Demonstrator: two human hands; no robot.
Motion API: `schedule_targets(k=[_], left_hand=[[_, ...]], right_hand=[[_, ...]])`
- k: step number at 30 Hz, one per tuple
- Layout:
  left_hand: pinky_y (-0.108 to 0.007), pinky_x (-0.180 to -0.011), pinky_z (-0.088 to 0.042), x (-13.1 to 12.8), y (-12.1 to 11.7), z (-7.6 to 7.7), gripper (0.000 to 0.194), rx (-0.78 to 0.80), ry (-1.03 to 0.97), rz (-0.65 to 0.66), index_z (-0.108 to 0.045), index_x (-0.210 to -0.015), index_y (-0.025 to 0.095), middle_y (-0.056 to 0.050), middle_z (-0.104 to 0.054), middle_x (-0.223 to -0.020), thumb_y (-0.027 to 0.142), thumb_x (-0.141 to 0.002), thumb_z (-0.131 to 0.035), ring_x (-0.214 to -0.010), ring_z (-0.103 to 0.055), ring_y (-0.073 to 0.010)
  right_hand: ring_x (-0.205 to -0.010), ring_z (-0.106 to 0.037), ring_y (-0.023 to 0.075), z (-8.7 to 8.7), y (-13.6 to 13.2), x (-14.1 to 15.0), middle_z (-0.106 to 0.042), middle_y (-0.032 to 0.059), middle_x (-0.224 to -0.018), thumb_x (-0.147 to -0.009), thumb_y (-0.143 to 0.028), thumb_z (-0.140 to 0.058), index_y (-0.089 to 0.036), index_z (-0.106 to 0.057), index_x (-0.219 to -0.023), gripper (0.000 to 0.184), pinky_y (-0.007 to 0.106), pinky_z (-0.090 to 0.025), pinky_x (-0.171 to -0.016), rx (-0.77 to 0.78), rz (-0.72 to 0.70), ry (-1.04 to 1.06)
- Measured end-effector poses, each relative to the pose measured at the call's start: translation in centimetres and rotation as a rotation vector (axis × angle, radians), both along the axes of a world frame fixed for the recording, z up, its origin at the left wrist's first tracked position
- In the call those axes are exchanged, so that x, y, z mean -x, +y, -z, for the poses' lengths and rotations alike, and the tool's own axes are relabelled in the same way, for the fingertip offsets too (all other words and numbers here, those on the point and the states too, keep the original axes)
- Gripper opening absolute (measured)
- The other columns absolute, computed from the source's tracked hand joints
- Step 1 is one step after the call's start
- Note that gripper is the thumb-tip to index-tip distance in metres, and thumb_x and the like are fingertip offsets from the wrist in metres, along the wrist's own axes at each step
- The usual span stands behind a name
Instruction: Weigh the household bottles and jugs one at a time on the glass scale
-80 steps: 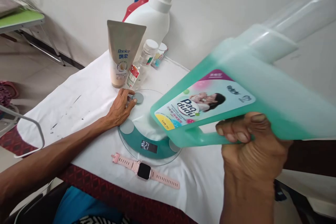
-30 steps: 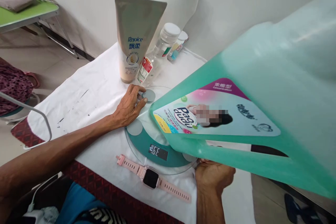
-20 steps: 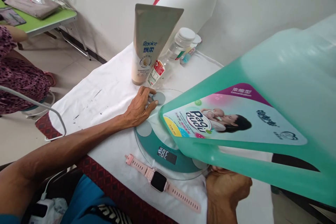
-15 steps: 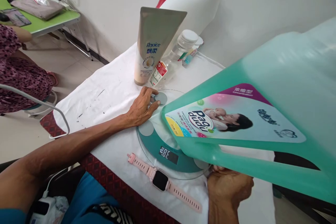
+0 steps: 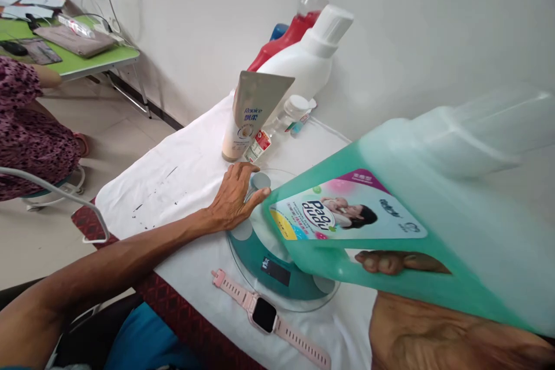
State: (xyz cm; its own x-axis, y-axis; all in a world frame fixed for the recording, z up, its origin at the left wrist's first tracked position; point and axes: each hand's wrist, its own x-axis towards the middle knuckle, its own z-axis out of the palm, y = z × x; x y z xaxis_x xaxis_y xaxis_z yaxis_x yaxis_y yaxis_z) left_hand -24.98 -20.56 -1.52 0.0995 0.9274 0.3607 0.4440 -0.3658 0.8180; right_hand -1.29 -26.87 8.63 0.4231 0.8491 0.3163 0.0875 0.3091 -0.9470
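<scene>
My right hand [image 5: 416, 312] grips the handle of a big green detergent jug [image 5: 433, 214], fingers wrapped through it. The jug is tilted, its bottom corner low over the round glass scale [image 5: 260, 272]; I cannot tell if it touches the plate. My left hand [image 5: 234, 199] lies on the scale's far left rim, fingers curled lightly against the glass and holding nothing. The scale's display [image 5: 275, 270] looks dark.
A pink smartwatch [image 5: 264, 315] lies in front of the scale on the white cloth [image 5: 173, 179]. Behind stand a beige tube [image 5: 249, 115], a small clear bottle [image 5: 281, 124], a white jug [image 5: 303, 66] and a red bottle [image 5: 281, 46]. A person sits at left by a green table [image 5: 65, 52].
The jug has shifted and my right hand's fingers now show through its handle. The scale's display, reading 38 before, has gone dark. My view pulled back; the left hand stayed on the rim.
</scene>
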Motion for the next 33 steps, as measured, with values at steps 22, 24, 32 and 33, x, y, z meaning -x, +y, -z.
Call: schedule_targets(k=[22,24,32,33], left_hand=[[-0.067,-0.122,-0.043,2.8,-4.5,-7.6,0.119,-0.410,-0.095,-0.437,-0.021,-0.165,0.029,-0.018,-0.048,-0.156,0.065,-0.075,-0.091,-0.147,-0.047,-0.0419],[-0.066,-0.121,-0.043,4.4,-4.0,-6.9,0.119,-0.408,-0.078,-0.543,-0.022,-0.164,0.029,-0.018,-0.048,-0.155,0.064,-0.074,-0.092,-0.146,-0.048,-0.0412],[-0.061,-0.118,-0.048,9.9,-2.0,-3.8,0.117,-0.424,-0.018,-0.673,-0.032,-0.160,0.024,-0.017,-0.052,-0.149,0.059,-0.067,-0.095,-0.143,-0.052,-0.0395],[-0.061,-0.118,-0.048,10.5,-1.8,-3.6,0.118,-0.419,-0.009,-0.681,-0.032,-0.160,0.024,-0.017,-0.052,-0.149,0.059,-0.066,-0.095,-0.143,-0.052,-0.0396]], right_hand=[[-0.036,-0.037,0.0067,-5.0,3.3,12.4,-0.035,-0.0087,-0.043,-0.071,-0.063,-0.084,-0.023,-0.039,-0.049,0.064,0.022,-0.031,-0.037,-0.200,-0.380,0.195],[-0.038,-0.038,0.0069,-4.2,4.4,14.7,-0.037,-0.0084,-0.043,-0.077,-0.061,-0.082,-0.023,-0.040,-0.050,0.063,0.023,-0.030,-0.039,-0.217,-0.480,0.204],[-0.038,-0.035,0.0092,-0.7,7.5,20.2,-0.036,-0.0061,-0.042,-0.090,-0.080,-0.064,-0.026,-0.038,-0.050,0.073,0.029,-0.029,-0.043,-0.197,-0.563,0.186],[-0.038,-0.035,0.0093,-0.4,7.9,20.6,-0.035,-0.0059,-0.042,-0.091,-0.082,-0.062,-0.026,-0.038,-0.050,0.073,0.030,-0.029,-0.043,-0.194,-0.561,0.180]])
